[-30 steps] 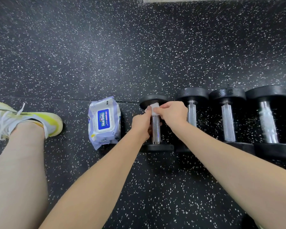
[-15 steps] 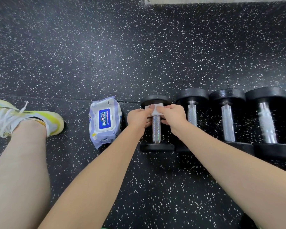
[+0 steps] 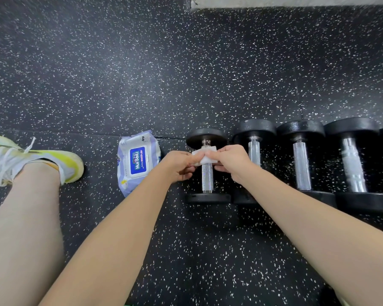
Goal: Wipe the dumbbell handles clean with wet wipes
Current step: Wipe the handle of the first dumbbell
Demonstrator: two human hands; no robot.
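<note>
The left hand (image 3: 179,165) and right hand (image 3: 227,161) each pinch one end of a folded white wet wipe (image 3: 205,154), which is draped over the far end of the knurled chrome handle (image 3: 207,176) of the small black round-headed dumbbell (image 3: 206,138). Holding both ends probably lets the wipe wrap the bar for a pass along its length. The dumbbell lies on the speckled black rubber floor (image 3: 142,74), leftmost in a row of larger black dumbbells (image 3: 301,155). The purple-and-white wipe pack with blue lid (image 3: 138,162) lies just left of it, within reach.

The underside of the handle and the fingertips beneath it are hidden. The rightmost dumbbell is cut off by the frame edge.
</note>
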